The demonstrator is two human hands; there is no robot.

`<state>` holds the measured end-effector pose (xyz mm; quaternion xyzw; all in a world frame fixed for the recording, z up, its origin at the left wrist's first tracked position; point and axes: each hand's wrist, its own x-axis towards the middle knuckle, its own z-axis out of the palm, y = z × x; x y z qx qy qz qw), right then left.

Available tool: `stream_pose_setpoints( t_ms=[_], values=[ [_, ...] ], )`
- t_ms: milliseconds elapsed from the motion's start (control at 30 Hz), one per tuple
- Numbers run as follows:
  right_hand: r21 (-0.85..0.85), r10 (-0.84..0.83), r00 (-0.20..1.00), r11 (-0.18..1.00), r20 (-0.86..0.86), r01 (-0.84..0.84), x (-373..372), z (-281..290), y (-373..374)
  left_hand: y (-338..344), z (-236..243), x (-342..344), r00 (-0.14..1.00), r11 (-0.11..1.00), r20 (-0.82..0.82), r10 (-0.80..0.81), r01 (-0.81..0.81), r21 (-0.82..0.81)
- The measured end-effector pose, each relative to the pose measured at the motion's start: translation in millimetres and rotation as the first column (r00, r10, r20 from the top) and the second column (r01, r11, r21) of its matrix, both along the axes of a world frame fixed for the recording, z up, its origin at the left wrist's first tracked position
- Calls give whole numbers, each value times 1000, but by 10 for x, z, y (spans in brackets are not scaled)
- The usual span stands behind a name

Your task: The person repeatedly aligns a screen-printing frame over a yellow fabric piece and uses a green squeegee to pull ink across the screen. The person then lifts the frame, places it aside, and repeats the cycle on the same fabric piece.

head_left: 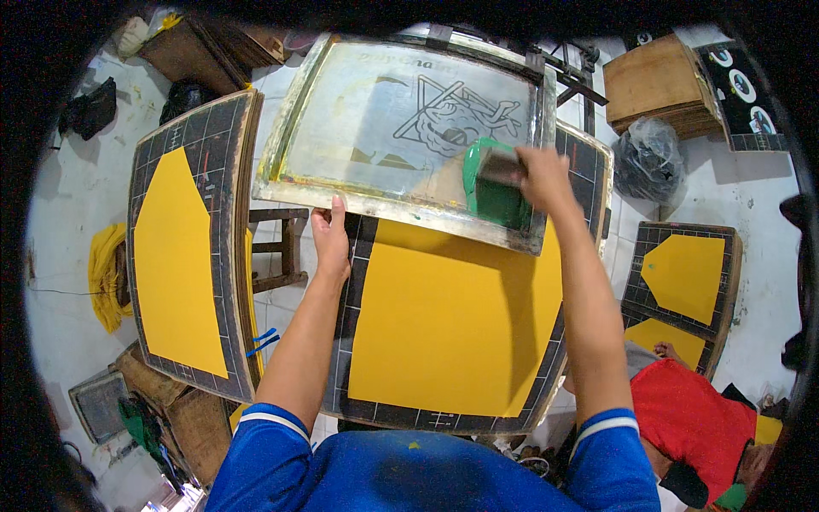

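Observation:
My left hand (331, 237) grips the near edge of a screen printing frame (401, 211), thumb on top, its other fingers hidden beneath. The frame is raised and tilted over a gridded black board (456, 420). On that board lies a flat yellow fabric piece (444, 328), partly covered by the frame. My right hand (543, 177) is closed around a squeegee (502, 168) at the frame's right side. Green ink (499, 206) is pooled on the mesh around the squeegee's blade. Dark line artwork (456, 118) shows in the mesh left of the ink.
At left a tilted stack of boards (235, 256) carries another yellow piece (181, 273). Yellow cloth (107, 277) hangs beyond it. At right are a board with yellow pieces (682, 277), a plastic bag (650, 158) and stacked wooden boards (653, 85). A person in red (695, 418) sits at lower right.

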<state>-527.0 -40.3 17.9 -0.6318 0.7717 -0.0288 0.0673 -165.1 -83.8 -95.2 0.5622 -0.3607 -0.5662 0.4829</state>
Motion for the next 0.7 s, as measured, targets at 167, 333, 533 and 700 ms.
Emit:
stream_pose_setpoints(
  t_ms=[167, 333, 533, 700],
  values=[
    [74, -79, 996, 994, 44, 75, -290, -60, -434, 10, -11, 16, 999, 999, 33, -26, 27, -25],
    [-232, -3, 1000, 973, -13, 0, 390, -555, 859, -7, -14, 68, 997, 998, -56, -55, 56, 19],
    [-586, -90, 996, 807, -4, 70, 606, 115, 982, -67, 722, 122, 1000, 999, -9, -30, 30, -15],
    [-868, -139, 956, 468, -258, -166, 257, 1364, 267, -636, 1841, 36, 975, 853, 168, -147, 211, -478]
  ],
)
